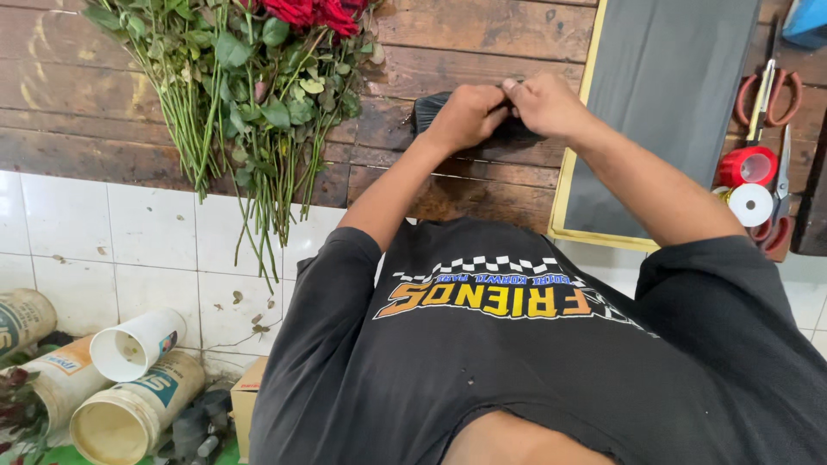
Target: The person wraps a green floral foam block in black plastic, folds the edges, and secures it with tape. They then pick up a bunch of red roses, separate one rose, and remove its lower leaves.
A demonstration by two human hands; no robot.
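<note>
Nearest me, 3 tubs (129, 392) lie tipped on the floor. On the wooden counter (86, 129), my left hand (463, 116) and right hand (543, 103) each pinch 1 black folded material (431, 110). Beyond: 1 rose bunch (250, 95), 2 tape rolls (748, 185).

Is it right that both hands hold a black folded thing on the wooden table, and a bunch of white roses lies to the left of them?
Not quite. The roses are red, not white, as the head view shows. The rest holds: the left hand and the right hand together hold a black folded thing on the wooden table, and the bunch lies to their left.
</note>
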